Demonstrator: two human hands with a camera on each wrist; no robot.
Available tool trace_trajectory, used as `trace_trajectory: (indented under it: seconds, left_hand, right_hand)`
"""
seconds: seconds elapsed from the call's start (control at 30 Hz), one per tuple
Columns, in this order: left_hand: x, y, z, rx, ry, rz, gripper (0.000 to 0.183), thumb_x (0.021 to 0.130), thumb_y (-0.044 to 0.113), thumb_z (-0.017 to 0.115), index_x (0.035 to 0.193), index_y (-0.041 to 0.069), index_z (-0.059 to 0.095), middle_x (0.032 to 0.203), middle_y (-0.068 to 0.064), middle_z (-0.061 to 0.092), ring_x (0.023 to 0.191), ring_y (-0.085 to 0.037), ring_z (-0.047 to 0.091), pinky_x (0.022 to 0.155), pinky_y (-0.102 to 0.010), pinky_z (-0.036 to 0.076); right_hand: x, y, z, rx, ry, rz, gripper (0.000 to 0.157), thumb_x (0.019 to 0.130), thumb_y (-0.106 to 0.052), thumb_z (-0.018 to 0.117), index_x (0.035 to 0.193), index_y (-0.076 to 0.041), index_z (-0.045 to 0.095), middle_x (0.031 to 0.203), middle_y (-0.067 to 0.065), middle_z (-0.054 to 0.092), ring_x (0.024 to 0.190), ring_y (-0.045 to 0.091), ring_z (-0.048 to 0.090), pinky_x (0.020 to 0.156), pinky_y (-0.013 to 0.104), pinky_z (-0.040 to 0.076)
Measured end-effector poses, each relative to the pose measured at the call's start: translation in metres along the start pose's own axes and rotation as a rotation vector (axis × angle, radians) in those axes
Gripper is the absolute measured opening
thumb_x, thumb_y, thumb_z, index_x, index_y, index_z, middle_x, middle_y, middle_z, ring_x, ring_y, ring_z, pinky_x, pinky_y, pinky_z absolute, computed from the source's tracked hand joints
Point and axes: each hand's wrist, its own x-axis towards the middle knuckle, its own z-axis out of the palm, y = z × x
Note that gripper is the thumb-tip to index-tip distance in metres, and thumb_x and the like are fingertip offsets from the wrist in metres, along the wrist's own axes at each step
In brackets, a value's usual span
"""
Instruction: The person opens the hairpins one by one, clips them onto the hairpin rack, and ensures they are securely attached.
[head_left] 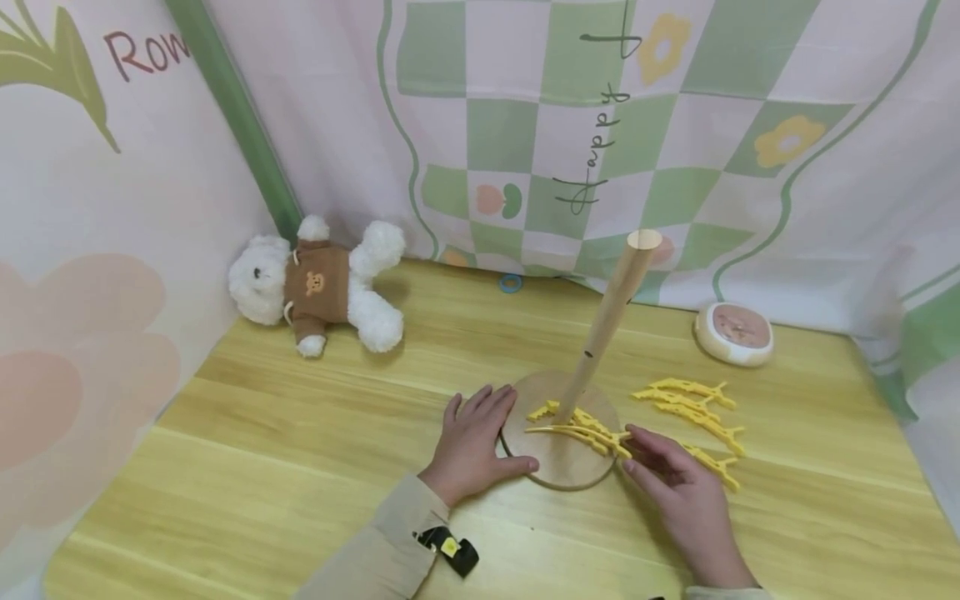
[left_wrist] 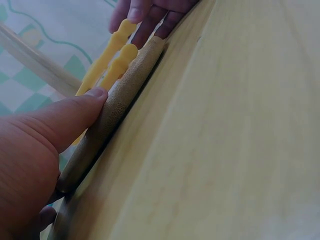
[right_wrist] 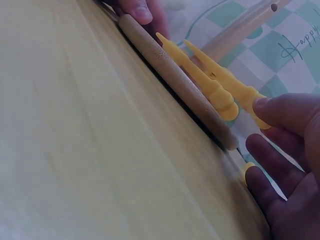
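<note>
A round wooden base [head_left: 573, 477] lies on the table with a pale wooden post [head_left: 609, 312] rising from it at a tilt in the head view. My left hand [head_left: 474, 448] rests on the base's left rim, fingers spread and thumb [left_wrist: 82, 107] on its top edge. Between thumb and fingertips, my right hand [head_left: 686, 500] pinches one end of a yellow branch-shaped piece [right_wrist: 235, 87], which lies over the base in front of the post. Close below it is another yellow piece [right_wrist: 207, 87]. Several more yellow branch-shaped pieces [head_left: 693, 410] lie right of the base.
A white plush toy in a brown sweater [head_left: 318, 287] lies at the back left. A small blue ring [head_left: 511, 283] sits near the back edge. At the back right is a white rounded device [head_left: 735, 333] with a pink top. A patterned curtain [head_left: 502, 133] hangs behind the table.
</note>
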Motion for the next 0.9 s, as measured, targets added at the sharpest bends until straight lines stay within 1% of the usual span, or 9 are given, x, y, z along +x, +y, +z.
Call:
trace_trajectory:
  seconds: [0.17, 0.43, 0.9]
  left_hand:
    - [-0.0004, 0.0002, -0.001, -0.002, 0.003, -0.002, 0.101, 0.081, 0.066, 0.071, 0.158, 0.013, 0.032, 0.162, -0.002, 0.033, 0.151, -0.027, 0.024, 0.12, -0.06, 0.009]
    - [0.0006, 0.0005, -0.0008, 0.004, 0.003, -0.003, 0.102, 0.081, 0.067, 0.07, 0.158, 0.013, 0.032, 0.162, -0.001, 0.033, 0.151, -0.027, 0.024, 0.12, -0.06, 0.008]
    - [0.0, 0.0003, 0.0008, 0.002, 0.006, 0.0, 0.102, 0.08, 0.067, 0.07, 0.158, 0.014, 0.032, 0.162, -0.001, 0.033, 0.15, -0.027, 0.025, 0.12, -0.06, 0.009]
  right_hand:
    - [0.0011, -0.0006, 0.0008, 0.014, 0.003, 0.002, 0.044, 0.084, 0.004, 0.076, 0.127, -0.003, 0.068, 0.112, 0.009, 0.074, 0.094, 0.0, 0.068, 0.082, 0.013, 0.053]
    - [0.0026, 0.0012, 0.0003, 0.033, 0.004, 0.006, 0.045, 0.083, 0.006, 0.076, 0.127, -0.001, 0.067, 0.112, 0.01, 0.074, 0.093, 0.0, 0.069, 0.083, 0.014, 0.053]
    - [0.0013, 0.0018, 0.0001, 0.092, 0.022, 0.025, 0.044, 0.082, 0.009, 0.076, 0.125, 0.002, 0.068, 0.11, 0.003, 0.075, 0.092, 0.002, 0.07, 0.082, 0.017, 0.055]
